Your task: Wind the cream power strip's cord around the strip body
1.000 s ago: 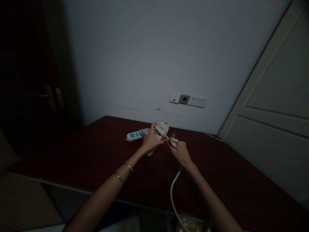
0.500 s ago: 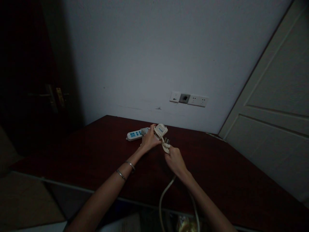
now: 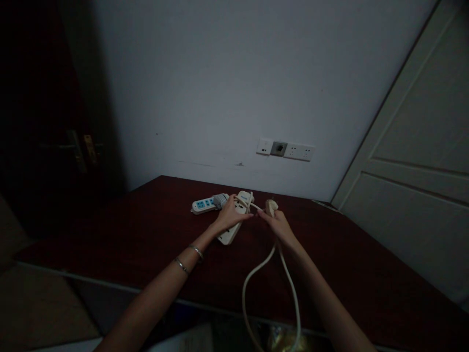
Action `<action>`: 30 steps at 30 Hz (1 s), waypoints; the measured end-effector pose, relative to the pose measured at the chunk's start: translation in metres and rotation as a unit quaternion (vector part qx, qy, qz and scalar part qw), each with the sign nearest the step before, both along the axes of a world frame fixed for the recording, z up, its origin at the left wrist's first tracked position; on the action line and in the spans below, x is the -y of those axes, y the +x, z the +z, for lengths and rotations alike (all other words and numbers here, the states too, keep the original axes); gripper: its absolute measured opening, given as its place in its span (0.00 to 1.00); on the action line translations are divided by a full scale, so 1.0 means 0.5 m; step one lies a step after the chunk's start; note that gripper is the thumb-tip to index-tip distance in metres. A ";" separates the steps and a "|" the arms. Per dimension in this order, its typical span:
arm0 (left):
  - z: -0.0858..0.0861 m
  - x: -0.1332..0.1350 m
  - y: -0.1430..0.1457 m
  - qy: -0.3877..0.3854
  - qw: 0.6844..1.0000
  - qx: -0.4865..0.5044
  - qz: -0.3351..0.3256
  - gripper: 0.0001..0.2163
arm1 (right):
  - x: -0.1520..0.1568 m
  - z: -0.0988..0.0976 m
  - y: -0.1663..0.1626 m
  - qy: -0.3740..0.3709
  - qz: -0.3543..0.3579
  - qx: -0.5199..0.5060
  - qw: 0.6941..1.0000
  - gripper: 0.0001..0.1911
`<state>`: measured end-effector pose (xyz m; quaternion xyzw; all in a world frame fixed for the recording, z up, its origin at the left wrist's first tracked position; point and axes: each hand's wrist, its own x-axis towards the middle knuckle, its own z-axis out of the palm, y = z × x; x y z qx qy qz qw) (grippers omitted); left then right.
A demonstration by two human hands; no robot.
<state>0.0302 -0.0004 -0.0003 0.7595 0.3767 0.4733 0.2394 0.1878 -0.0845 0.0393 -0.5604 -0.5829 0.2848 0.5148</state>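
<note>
A white power strip [image 3: 229, 236] lies tilted on the dark red table, its far end pointing toward the wall. My left hand [image 3: 227, 215] grips it across the middle, thumb stretched over it to the right. White cord [image 3: 252, 205] wraps the strip's far end and runs to my right hand [image 3: 277, 226]. That hand is closed around the cord's plug [image 3: 271, 207], thumb and finger pinching cord beside it. A loop of the cord [image 3: 245, 298] hangs below over the table's front edge. Left of my left hand rests a second power strip [image 3: 202, 206] with blue sockets and a grey coiled cord [image 3: 220, 200].
The table [image 3: 164, 220] stands against a pale wall with a row of wall sockets [image 3: 298, 152] above it. A white panelled door [image 3: 414, 161] leans in at the right. A dark door with a handle [image 3: 75, 146] is at the left.
The power strip has turned, so its socket face now shows. My right hand has moved right and up with the plug, drawing cord out from the strip.
</note>
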 end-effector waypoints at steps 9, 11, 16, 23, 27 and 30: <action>-0.005 0.008 0.010 -0.023 0.993 0.050 -0.103 0.35 | -0.004 -0.006 0.014 0.009 0.029 -0.058 0.998 0.24; -0.006 0.005 0.010 -0.012 0.995 0.050 -0.088 0.38 | 0.000 -0.007 0.011 0.006 0.017 -0.040 0.999 0.24; -0.006 -0.006 0.000 -0.001 1.000 0.011 -0.005 0.40 | 0.028 -0.006 -0.029 0.054 -0.044 0.081 0.994 0.18; 0.006 0.007 -0.008 -0.034 0.997 -0.054 0.042 0.40 | 0.070 -0.012 -0.082 0.047 -0.040 0.298 0.953 0.11; 0.026 0.027 -0.006 -0.058 0.989 -0.109 0.087 0.42 | 0.098 -0.007 -0.105 -0.012 -0.079 0.391 0.917 0.14; 0.036 0.038 -0.006 -0.074 0.983 -0.134 0.098 0.43 | 0.115 -0.004 -0.124 -0.036 -0.097 0.420 0.901 0.16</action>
